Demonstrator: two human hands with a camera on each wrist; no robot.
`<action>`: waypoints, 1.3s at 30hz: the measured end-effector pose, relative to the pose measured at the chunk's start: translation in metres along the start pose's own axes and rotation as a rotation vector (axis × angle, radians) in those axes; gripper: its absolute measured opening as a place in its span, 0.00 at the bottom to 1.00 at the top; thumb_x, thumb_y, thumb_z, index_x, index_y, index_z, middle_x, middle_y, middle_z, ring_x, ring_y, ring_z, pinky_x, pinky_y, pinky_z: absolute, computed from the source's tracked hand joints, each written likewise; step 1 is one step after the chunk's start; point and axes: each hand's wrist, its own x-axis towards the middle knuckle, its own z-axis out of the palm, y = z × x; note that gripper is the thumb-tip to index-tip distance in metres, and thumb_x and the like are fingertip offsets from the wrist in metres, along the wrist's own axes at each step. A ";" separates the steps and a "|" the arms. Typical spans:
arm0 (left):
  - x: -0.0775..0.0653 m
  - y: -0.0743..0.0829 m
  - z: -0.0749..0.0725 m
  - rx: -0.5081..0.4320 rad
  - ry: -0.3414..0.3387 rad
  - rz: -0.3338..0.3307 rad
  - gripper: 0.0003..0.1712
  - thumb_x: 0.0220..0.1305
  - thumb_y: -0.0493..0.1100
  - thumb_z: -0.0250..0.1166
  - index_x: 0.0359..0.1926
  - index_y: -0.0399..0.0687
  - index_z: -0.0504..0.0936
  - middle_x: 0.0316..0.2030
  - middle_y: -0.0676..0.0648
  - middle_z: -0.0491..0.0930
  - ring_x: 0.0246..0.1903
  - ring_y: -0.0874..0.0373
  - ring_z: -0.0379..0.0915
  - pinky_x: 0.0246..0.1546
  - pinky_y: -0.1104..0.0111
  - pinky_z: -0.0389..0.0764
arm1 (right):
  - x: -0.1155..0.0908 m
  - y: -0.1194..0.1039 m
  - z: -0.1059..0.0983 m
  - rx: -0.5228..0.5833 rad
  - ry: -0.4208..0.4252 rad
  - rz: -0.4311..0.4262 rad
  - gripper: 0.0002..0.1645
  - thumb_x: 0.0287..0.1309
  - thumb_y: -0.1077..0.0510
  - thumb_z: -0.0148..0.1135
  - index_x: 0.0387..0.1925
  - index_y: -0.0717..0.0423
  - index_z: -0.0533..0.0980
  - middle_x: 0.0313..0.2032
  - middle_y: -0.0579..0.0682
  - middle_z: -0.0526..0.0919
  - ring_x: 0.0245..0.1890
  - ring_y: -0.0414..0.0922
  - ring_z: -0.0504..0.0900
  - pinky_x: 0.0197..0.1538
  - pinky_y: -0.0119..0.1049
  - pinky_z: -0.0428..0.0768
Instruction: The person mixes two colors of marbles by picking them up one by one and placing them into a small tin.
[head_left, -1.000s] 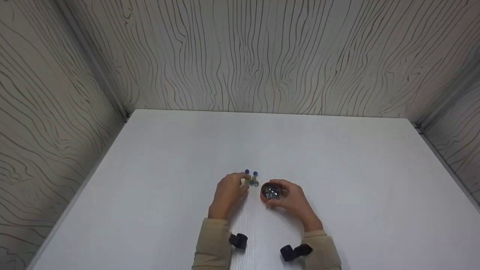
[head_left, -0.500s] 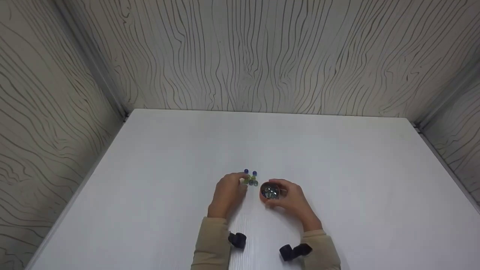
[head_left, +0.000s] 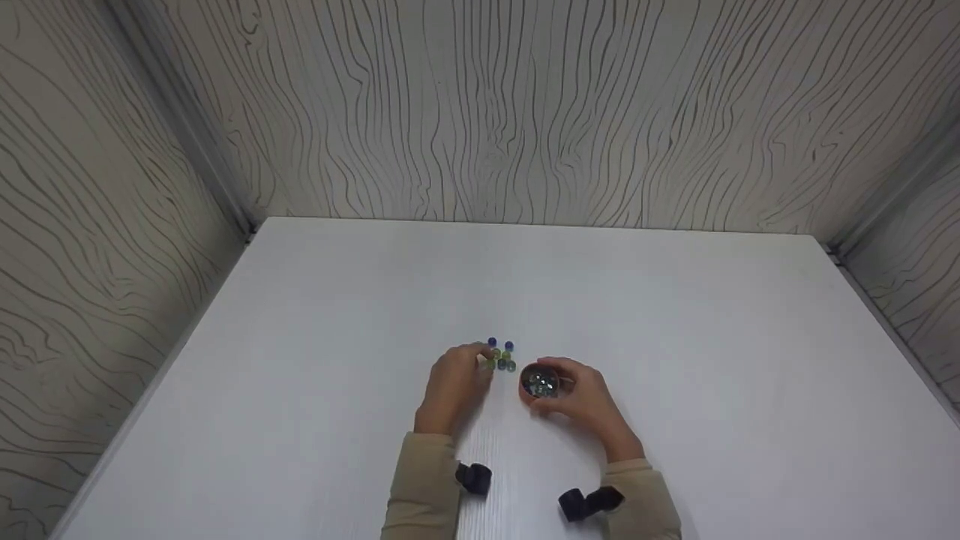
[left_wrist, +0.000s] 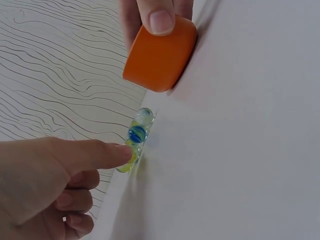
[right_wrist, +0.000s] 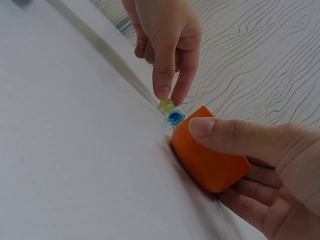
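Observation:
Several glass marbles (head_left: 502, 365) lie in a small group on the white table, some blue, some yellow-green, some clear with swirls. At the group's left side is my left hand (head_left: 455, 382). Its thumb and index finger pinch a yellow-green marble (right_wrist: 166, 104), partly hidden by the fingertips in the left wrist view. My right hand (head_left: 585, 394) grips a small orange cup (left_wrist: 162, 57), thumb on the near side and fingers around the far side. The cup stands on the table just right of the group, and more marbles (head_left: 541, 384) show inside it.
The white table (head_left: 337, 315) stretches out around both hands. Wood-patterned panels (head_left: 495, 112) rise at its back and sides. A black camera (head_left: 474, 478) sits on the left sleeve, another camera (head_left: 590, 504) on the right.
My left thumb has drawn in slightly toward the index finger at the marbles' near left. The right hand and the orange cup stay in place.

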 end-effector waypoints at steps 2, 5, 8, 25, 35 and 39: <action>0.001 0.000 0.000 -0.001 -0.004 -0.009 0.10 0.64 0.38 0.61 0.45 0.48 0.84 0.49 0.45 0.85 0.50 0.51 0.82 0.52 0.59 0.81 | 0.000 0.000 0.000 -0.004 0.002 -0.002 0.39 0.36 0.63 0.78 0.55 0.62 0.75 0.54 0.62 0.81 0.58 0.59 0.78 0.63 0.49 0.75; 0.001 0.001 0.000 0.000 -0.007 -0.019 0.09 0.63 0.38 0.62 0.43 0.47 0.84 0.49 0.45 0.85 0.50 0.50 0.81 0.52 0.58 0.80 | 0.000 0.000 0.000 -0.006 0.005 -0.002 0.39 0.35 0.63 0.78 0.55 0.62 0.75 0.54 0.62 0.81 0.58 0.59 0.78 0.63 0.49 0.75; 0.001 0.001 0.000 0.005 -0.008 -0.027 0.08 0.63 0.39 0.62 0.43 0.47 0.84 0.49 0.44 0.85 0.50 0.50 0.81 0.53 0.58 0.80 | 0.000 -0.001 0.000 -0.007 0.008 0.003 0.38 0.36 0.63 0.78 0.55 0.62 0.76 0.54 0.61 0.82 0.58 0.59 0.78 0.63 0.49 0.75; -0.002 0.003 0.002 0.035 -0.002 -0.027 0.07 0.64 0.39 0.62 0.42 0.47 0.83 0.48 0.44 0.84 0.51 0.49 0.80 0.54 0.59 0.79 | 0.000 0.001 0.000 0.000 0.005 -0.001 0.39 0.35 0.62 0.79 0.55 0.63 0.75 0.55 0.62 0.81 0.60 0.59 0.77 0.63 0.48 0.74; -0.002 0.002 0.002 0.047 0.013 0.008 0.07 0.63 0.39 0.63 0.41 0.45 0.83 0.45 0.44 0.85 0.47 0.51 0.82 0.50 0.60 0.81 | -0.001 0.000 0.001 0.002 0.012 0.022 0.39 0.35 0.63 0.78 0.55 0.62 0.75 0.55 0.62 0.81 0.59 0.59 0.77 0.63 0.49 0.74; -0.001 0.002 0.002 0.051 0.016 0.011 0.07 0.63 0.39 0.63 0.41 0.45 0.83 0.46 0.44 0.85 0.48 0.50 0.82 0.50 0.59 0.81 | 0.000 0.000 0.000 0.003 0.012 0.017 0.39 0.35 0.62 0.79 0.55 0.62 0.75 0.55 0.62 0.81 0.59 0.59 0.77 0.64 0.50 0.74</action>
